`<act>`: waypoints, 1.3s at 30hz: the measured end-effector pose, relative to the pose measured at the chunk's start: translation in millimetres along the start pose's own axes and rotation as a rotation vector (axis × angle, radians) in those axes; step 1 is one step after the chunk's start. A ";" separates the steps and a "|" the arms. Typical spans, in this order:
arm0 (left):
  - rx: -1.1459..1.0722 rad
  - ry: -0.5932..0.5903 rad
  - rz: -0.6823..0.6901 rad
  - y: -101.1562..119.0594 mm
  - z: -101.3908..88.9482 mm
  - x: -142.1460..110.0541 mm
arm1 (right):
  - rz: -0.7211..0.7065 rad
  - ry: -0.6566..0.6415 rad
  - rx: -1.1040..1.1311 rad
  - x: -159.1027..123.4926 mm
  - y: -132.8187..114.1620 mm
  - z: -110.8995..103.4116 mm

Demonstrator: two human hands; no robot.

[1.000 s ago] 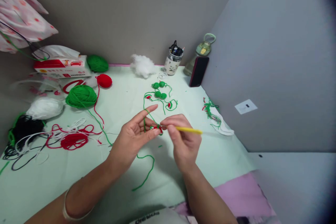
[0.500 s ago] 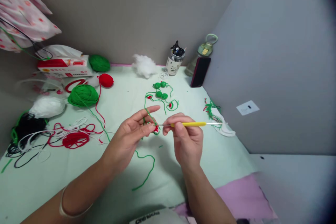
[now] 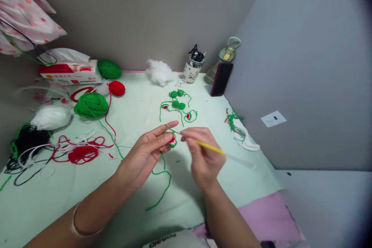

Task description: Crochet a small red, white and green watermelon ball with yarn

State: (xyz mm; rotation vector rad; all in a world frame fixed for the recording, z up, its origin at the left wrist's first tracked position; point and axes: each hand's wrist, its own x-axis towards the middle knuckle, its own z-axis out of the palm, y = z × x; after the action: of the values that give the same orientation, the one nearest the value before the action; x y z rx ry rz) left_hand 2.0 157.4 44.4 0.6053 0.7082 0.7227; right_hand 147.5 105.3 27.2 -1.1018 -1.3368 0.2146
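Note:
My left hand [image 3: 149, 149] pinches a small crocheted piece [image 3: 172, 142] in red, white and green between thumb and fingers. Green yarn [image 3: 169, 180] runs over its raised forefinger and trails down onto the table. A crochet hook [image 3: 209, 147] with a yellow handle is gripped in my right hand [image 3: 205, 155]. The hook's thin metal tip reaches left to the green yarn just above the piece; whether it is inside a loop is too small to tell. Its rear end is smeared by motion.
Beyond my hands lie green crocheted balls [image 3: 178, 104] and small red-green pieces [image 3: 188, 116]. At left are yarn balls [image 3: 91, 105], loose red yarn [image 3: 83, 155] and a tissue box [image 3: 69, 72]. White stuffing [image 3: 159, 72], a cup [image 3: 193, 69], a bottle [image 3: 228, 52] and a phone [image 3: 222, 80] stand behind.
The crochet hook has swung from nearly level to a slant, its handle end lower and its tip higher. My left forefinger has dropped slightly.

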 end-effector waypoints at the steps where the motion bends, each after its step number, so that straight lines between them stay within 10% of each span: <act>1: 0.017 0.018 0.019 0.6 0.0 -0.1 | 0.086 0.029 0.103 1.4 0.6 -0.1; 4: 0.083 0.089 0.165 -2.1 2.4 -0.9 | 0.193 0.003 0.193 0.8 0.9 3.6; 9: -0.028 -0.004 0.043 -8.5 3.8 0.5 | -0.083 -0.034 -0.143 -5.6 2.2 4.7; 16: 0.093 0.010 0.133 0.4 0.7 -1.6 | 0.294 0.013 0.339 7.3 5.1 0.2; 27: -0.029 0.038 0.071 -6.2 3.1 2.0 | -0.199 -0.132 -0.248 -3.5 1.1 3.7; 35: 0.137 0.073 0.121 0.0 -2.1 1.3 | 0.231 0.021 0.198 5.4 3.3 -1.1; 39: 0.025 0.051 0.142 -8.9 3.9 -3.3 | -0.106 -0.086 -0.185 -3.4 1.4 6.7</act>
State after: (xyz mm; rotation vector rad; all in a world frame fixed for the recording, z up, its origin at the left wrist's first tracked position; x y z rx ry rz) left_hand 6.5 148.7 41.7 0.6674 0.7272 0.8645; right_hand 141.5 107.1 22.8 -1.1823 -1.5109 0.0617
